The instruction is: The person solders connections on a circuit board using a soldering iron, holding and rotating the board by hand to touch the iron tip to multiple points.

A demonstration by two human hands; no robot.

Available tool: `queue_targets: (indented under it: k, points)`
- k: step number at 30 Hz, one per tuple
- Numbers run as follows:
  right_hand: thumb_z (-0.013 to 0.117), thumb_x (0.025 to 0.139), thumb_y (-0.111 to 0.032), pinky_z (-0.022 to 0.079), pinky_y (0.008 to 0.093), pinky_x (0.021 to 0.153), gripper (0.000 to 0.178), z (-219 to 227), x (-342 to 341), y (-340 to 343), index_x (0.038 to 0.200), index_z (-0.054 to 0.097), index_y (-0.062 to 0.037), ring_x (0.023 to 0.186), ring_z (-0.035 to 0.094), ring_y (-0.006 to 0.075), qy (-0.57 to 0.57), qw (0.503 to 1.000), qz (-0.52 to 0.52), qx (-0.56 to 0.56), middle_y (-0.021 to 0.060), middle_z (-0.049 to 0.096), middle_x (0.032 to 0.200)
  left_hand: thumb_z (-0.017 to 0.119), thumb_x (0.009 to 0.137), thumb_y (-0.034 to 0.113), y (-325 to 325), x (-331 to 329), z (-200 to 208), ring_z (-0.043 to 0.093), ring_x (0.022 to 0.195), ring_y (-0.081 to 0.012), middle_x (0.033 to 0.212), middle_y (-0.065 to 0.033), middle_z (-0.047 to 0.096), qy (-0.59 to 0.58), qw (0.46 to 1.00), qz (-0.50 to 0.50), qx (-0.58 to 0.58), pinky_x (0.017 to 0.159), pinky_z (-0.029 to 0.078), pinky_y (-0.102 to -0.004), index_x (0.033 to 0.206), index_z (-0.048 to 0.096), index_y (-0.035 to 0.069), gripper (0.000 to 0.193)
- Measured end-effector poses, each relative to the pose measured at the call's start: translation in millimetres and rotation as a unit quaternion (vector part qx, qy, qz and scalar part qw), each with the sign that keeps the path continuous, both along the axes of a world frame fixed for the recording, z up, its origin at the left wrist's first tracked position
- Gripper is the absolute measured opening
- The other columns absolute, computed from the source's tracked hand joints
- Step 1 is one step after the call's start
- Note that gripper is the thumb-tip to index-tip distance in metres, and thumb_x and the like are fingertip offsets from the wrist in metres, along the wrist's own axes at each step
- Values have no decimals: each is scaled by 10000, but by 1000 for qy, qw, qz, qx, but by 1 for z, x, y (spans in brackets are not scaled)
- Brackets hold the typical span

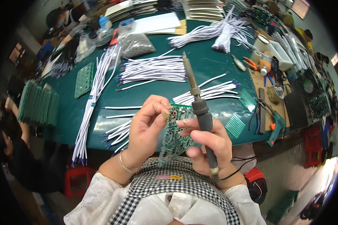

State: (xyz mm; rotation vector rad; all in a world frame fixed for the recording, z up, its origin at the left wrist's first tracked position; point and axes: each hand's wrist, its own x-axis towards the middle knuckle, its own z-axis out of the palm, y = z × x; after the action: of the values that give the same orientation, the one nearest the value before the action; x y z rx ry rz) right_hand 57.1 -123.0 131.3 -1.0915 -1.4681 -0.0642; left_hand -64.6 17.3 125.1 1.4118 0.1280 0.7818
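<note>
My left hand (149, 119) pinches the upper left edge of a green circuit board (176, 141) between thumb and fingers, in front of my chest. Small parts and cut-outs cover the board. A soldering iron (200, 106) rests in my right hand (214, 144), its tip pointing up and away from me. The fingertips of that hand also reach the board's right side. Just beyond my hands lie white cables (210, 92) with dark ends, and more loose white cables (118, 131) lie left of my left hand.
A long cable bundle (94, 99) crosses the green table on the left, near a stack of green boards (39, 105). Another cable pile (154, 71) lies centrally. Right are green panels (235, 126), pliers (249, 63), a green-handled tool (277, 127) and a bottle (265, 65). People work further off.
</note>
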Motion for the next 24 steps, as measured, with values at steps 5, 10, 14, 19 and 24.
queue_targets:
  k: [5,10,14,19,24]
  points:
    - [458,997,-563,492,416,881,700,-69,-11,19,1344,513,43,992,598,252,342,935,88,29,174,624,1053,540,1019,160,7,-17,-37,594,869,-80,979,-28,638,30,951,-24,-307,748,477,-214,997,608,50,131]
    - [610,968,-426,479,421,918,610,-112,-18,7,1295,531,82,918,609,235,544,828,134,13,186,631,1071,581,991,181,20,-40,-64,678,910,-165,1047,-92,685,41,912,-25,-406,787,569,-299,1026,595,77,110]
    - [696,915,-264,444,463,1023,413,-104,-24,3,1190,586,23,791,633,220,527,842,109,-26,150,662,953,587,979,165,18,-52,-80,650,888,-115,1020,-31,655,18,907,-21,-420,772,550,-263,1043,586,88,100]
    - [692,855,-154,311,566,1116,254,-97,-33,3,1055,588,-37,779,634,188,431,895,85,-76,77,648,836,511,1024,165,9,-56,-89,545,761,-7,958,42,617,41,905,15,-422,584,423,-152,1017,584,115,88]
    - [699,877,-161,305,572,1111,261,-104,-36,3,1082,572,-62,788,619,184,373,918,99,-94,58,640,842,509,1024,164,7,-58,-93,551,764,-7,971,29,616,30,911,4,-411,574,425,-150,1025,579,117,85]
